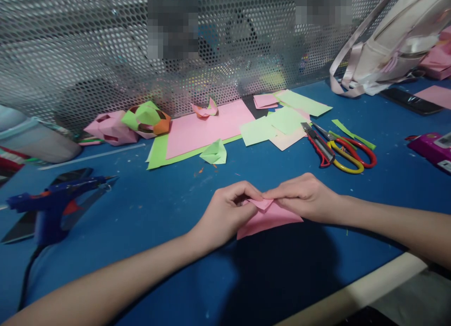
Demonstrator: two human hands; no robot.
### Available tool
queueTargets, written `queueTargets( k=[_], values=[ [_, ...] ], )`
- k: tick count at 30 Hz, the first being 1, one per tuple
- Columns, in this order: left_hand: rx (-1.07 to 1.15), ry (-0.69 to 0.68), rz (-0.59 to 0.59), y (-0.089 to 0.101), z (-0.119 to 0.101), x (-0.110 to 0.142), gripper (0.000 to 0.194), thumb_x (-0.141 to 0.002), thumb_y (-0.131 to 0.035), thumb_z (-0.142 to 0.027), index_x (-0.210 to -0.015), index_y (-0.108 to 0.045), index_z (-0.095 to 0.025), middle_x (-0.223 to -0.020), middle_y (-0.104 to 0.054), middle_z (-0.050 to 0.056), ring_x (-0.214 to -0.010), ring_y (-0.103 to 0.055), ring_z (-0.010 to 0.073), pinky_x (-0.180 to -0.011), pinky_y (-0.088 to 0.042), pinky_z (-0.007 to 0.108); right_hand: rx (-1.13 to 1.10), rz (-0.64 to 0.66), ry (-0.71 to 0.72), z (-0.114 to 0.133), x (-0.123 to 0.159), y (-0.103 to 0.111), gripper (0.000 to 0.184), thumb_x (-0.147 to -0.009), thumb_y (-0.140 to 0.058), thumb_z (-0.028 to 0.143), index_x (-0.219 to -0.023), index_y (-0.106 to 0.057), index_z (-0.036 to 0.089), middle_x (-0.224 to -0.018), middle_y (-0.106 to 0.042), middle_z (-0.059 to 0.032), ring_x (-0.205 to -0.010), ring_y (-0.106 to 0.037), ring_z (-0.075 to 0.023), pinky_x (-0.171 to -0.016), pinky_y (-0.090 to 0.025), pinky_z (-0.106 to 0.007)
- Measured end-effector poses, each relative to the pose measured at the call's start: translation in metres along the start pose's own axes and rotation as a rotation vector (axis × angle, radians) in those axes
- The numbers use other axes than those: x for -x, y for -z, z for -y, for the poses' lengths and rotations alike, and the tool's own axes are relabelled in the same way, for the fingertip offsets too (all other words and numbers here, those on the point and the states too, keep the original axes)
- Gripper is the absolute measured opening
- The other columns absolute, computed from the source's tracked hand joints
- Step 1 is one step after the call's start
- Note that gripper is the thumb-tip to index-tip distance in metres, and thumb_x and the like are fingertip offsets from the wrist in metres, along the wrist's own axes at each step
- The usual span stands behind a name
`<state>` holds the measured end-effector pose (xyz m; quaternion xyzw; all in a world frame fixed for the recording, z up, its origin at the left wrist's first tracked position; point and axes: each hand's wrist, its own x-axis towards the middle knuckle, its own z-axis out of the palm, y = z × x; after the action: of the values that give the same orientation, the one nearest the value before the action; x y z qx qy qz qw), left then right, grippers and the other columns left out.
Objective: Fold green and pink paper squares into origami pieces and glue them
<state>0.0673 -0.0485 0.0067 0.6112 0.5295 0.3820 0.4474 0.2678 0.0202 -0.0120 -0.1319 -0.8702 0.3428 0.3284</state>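
A piece of pink paper [269,221] is partly folded, with a small flap turned down at its top edge. My left hand [229,208] pinches that flap between thumb and fingers. From the right, my right hand [306,197] presses its fingers along the same top edge, and its fingertips meet those of the left. Both hands are closed on the paper just over the blue table. Beyond them lies a small folded piece of light green paper [214,153]. The inside of the fold is hidden by my fingers.
A blue glue gun [56,204] lies at the left with its cord. Red-and-yellow scissors [352,154] and a red utility knife [319,145] sit at the right. Green sheets [259,128], folded paper shapes [146,119] and a perforated metal screen [229,58] stand behind.
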Motion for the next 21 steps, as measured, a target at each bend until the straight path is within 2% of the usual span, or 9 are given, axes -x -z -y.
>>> queueTargets(
  k=[5,8,15,21],
  values=[
    [0.03,0.106,0.02,0.0026,0.0014,-0.0023,0.011,-0.074,-0.057,-0.011,-0.08,-0.063,-0.016,-0.087,-0.07,0.003,-0.079,-0.063,0.0151,-0.07,-0.047,0.026,0.001,0.028,0.01,-0.004,0.0013,0.0017,0.026,-0.086,-0.053,0.007,-0.099,-0.073,0.016,-0.087,-0.075,-0.0056,-0.074,-0.069,-0.0108,-0.065,-0.053,-0.02],
    [0.022,0.158,0.027,0.0037,0.0018,-0.003,0.012,-0.075,-0.057,-0.014,-0.084,-0.065,-0.016,-0.085,-0.069,0.002,-0.075,-0.062,0.0132,-0.066,-0.046,0.023,0.058,0.035,0.067,-0.007,0.0025,0.0023,0.024,-0.089,-0.052,0.01,-0.1,-0.072,0.015,-0.088,-0.074,-0.0074,-0.077,-0.068,-0.0116,-0.066,-0.053,-0.022],
    [0.033,0.173,0.051,0.0044,0.0009,-0.0037,0.016,-0.075,-0.054,-0.012,-0.086,-0.065,-0.016,-0.088,-0.07,0.002,-0.075,-0.062,0.013,-0.064,-0.044,0.022,0.328,0.106,0.258,-0.009,0.0036,0.005,0.027,-0.094,-0.044,0.012,-0.106,-0.068,0.014,-0.083,-0.069,-0.0069,-0.072,-0.06,-0.0103,-0.06,-0.047,-0.02],
    [0.027,0.164,0.106,0.0047,-0.0007,-0.0011,0.025,-0.07,-0.051,-0.008,-0.089,-0.064,-0.017,-0.094,-0.069,0.003,-0.078,-0.061,0.0136,-0.064,-0.044,0.023,0.424,0.179,0.258,-0.0055,0.0037,0.006,0.028,-0.092,-0.042,0.01,-0.103,-0.067,0.015,-0.086,-0.069,-0.0077,-0.072,-0.06,-0.0117,-0.06,-0.047,-0.022]
  ],
)
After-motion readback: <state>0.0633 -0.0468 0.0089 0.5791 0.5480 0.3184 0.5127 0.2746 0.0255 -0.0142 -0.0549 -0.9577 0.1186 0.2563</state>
